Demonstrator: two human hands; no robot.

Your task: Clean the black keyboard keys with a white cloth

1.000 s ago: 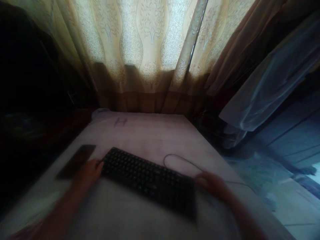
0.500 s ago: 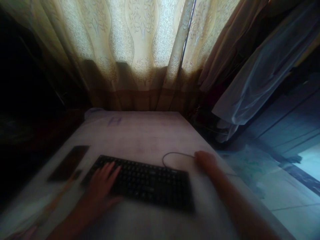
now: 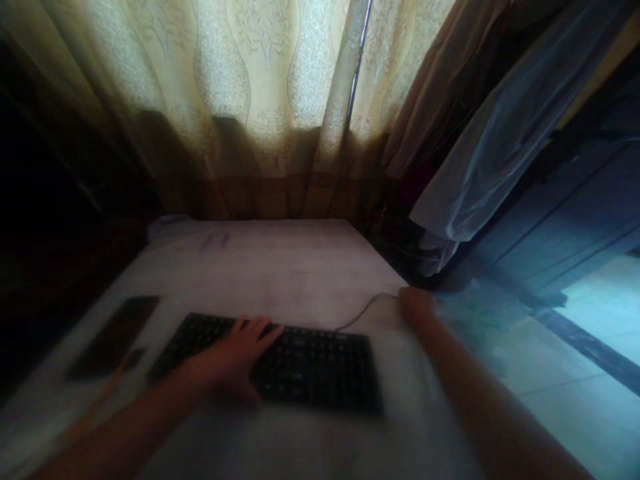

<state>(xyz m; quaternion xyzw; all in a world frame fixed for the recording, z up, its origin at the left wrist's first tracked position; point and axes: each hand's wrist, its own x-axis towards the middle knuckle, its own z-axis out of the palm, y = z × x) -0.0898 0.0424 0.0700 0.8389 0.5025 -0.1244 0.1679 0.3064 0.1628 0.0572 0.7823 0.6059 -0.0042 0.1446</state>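
Observation:
A black keyboard lies on the pale table cover. Across its left-middle part rests my left hand, fingers spread over the keys and thumb near the front edge. A thin dark cable leaves the keyboard's back edge and curves to the right. My right hand is closed on that cable at the table's right edge. Its fingertips are mostly hidden from view.
A dark flat rectangular object lies left of the keyboard. Beside it is a blurred thin orange-brown stick with a dark end. Patterned curtains hang behind the table. White cloth hangs at the right.
My left hand has slid right along the keyboard. My right hand has moved slightly right to the table edge, drawing the cable from a loop into a gentler curve. The view has shifted a little.

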